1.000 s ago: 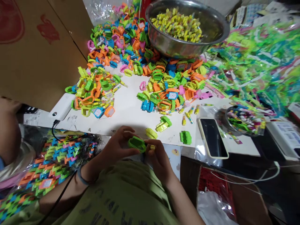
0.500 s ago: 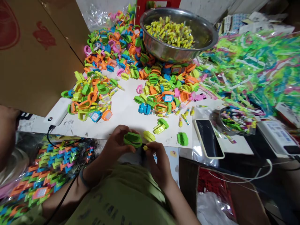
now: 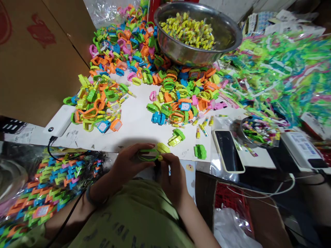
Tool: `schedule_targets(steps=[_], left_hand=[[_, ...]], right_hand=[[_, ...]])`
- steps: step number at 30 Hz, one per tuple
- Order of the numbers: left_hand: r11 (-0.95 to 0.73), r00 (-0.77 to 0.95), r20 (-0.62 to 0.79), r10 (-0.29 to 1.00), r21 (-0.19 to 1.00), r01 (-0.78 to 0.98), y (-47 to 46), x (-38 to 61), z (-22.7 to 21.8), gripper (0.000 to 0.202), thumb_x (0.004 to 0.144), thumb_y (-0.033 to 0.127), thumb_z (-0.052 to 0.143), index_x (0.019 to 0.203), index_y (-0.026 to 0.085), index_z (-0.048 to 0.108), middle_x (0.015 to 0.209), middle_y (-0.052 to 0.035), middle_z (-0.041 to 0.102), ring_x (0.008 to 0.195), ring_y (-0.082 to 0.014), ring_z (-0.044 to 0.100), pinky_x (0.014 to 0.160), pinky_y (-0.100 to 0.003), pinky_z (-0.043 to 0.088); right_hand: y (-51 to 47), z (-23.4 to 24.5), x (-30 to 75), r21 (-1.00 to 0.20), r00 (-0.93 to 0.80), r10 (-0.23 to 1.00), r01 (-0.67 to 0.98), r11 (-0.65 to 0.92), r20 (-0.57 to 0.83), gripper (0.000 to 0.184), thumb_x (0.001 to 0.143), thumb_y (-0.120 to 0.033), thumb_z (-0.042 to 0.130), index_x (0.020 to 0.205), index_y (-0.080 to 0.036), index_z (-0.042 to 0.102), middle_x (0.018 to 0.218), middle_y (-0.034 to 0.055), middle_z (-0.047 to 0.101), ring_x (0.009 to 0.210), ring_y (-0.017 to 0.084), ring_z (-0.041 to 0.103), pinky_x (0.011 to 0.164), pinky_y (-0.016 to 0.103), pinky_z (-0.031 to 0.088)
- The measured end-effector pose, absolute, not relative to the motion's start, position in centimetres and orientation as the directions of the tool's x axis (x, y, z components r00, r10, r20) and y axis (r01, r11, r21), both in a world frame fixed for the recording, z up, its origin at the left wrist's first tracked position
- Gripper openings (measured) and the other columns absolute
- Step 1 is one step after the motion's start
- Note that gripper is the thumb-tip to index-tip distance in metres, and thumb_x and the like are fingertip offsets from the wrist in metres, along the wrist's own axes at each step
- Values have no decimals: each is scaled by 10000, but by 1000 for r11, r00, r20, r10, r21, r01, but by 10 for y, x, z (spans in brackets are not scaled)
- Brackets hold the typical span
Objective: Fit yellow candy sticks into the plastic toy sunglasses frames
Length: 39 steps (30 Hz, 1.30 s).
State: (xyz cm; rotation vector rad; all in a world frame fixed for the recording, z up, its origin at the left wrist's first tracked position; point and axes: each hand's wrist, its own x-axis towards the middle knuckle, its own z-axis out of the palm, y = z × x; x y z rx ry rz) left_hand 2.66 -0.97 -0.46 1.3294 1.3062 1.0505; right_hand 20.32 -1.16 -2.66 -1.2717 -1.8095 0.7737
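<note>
Item one, white sheet-covered worktop (image 3: 139, 127), which carries nearly everything listed. Item two, brown cardboard carton wall (image 3: 33, 69) along its left edge, seemingly serving as a backstop for loose stock. Item three, tangled heap of neon green and pink plastic strips in clear wrap (image 3: 274, 75), filling the far right corner. Item four, round stainless-steel bowl (image 3: 232, 32) at the far edge, holding small yellow wrapped sticks, probably kept in a bowl so they do not scatter. Item five, loose piles of orange, green, blue and pink plastic wristbands (image 3: 178, 96), spread from the far edge to mid-worktop, within my reach. Item six, clear bag of interlocked multicoloured bands (image 3: 51, 186), off the near left corner beside my arm. Item seven, dark smartphone in a pale case (image 3: 227, 151), face up at the near right edge. Item eight, white power bank (image 3: 59, 120) at the left edge, cable attached. Item nine, my left hand (image 3: 126, 163), fingers curled and pinching one end of a green plastic wristband loop (image 3: 148, 155), held just over the near edge, close to my chest, likely for a steady view. Item ten, my right hand (image 3: 172, 175), fingertips pressed together on a small yellow plastic piece (image 3: 160, 158) touching the loop's other end.
</note>
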Motion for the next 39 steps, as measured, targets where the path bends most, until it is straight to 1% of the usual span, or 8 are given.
schedule_targets(steps=[5,10,14,19,22,26,33,39], left_hand=[[230,-43,-227,973,965,123,-9,26,-8,443,638,333,834,1030,174,703,961,-59,757,859,-209,711,786,-305,590],[464,44,-466,884,885,40,-8,25,-25,432,612,383,832,962,154,725,787,-42,754,679,-184,690,641,-280,575],[479,-24,-479,877,878,-12,-4,16,-27,412,628,407,817,939,163,700,763,-30,734,660,-174,670,609,-274,555],[321,-262,-317,912,947,-27,14,-13,-16,498,633,428,825,1006,174,614,871,-37,723,746,-162,664,669,-251,535],[296,-220,-313,924,949,-110,20,-19,-16,532,648,442,817,1038,172,578,921,-51,724,783,-168,671,727,-275,543],[226,-104,-230,968,973,-48,15,-9,-24,479,737,419,757,1100,174,565,1085,-96,696,986,-208,652,838,-316,534],[133,124,-155,980,977,169,2,8,-24,407,822,338,678,1182,220,529,1158,-87,667,1064,-229,631,936,-368,512],[29,169,-86,982,949,313,-6,14,-23,393,893,316,581,1250,240,435,1217,-93,605,1109,-221,594,949,-361,495]], right_hand=[[-9,-25,200,-513,-331,916,759,402,228,213,930,-358,519,985,-165,592,816,101,684,705,235,632,591,309,388],[-9,-23,198,-372,-491,851,767,523,186,177,897,-256,541,733,-199,574,569,15,621,475,168,529,510,309,198],[6,-22,204,-390,-528,837,748,538,143,52,836,-255,625,822,-205,614,678,17,661,594,189,582,557,297,268],[47,-23,240,-531,-351,912,743,408,211,251,901,-343,594,1092,-180,579,873,64,663,804,229,607,713,326,415],[57,-27,249,-621,-335,905,659,425,263,246,932,-324,553,1133,-181,545,946,76,646,886,227,597,783,346,446],[46,-28,231,-590,-435,842,604,535,319,331,939,-280,539,1254,-187,497,1202,117,593,1126,267,522,929,411,395],[31,-25,206,-563,-451,836,622,545,311,154,931,-226,530,1004,-206,664,768,41,630,722,202,567,669,316,374],[22,-27,209,-568,-446,831,608,554,333,207,935,-226,515,1084,-221,659,794,41,637,721,183,574,644,284,372]])
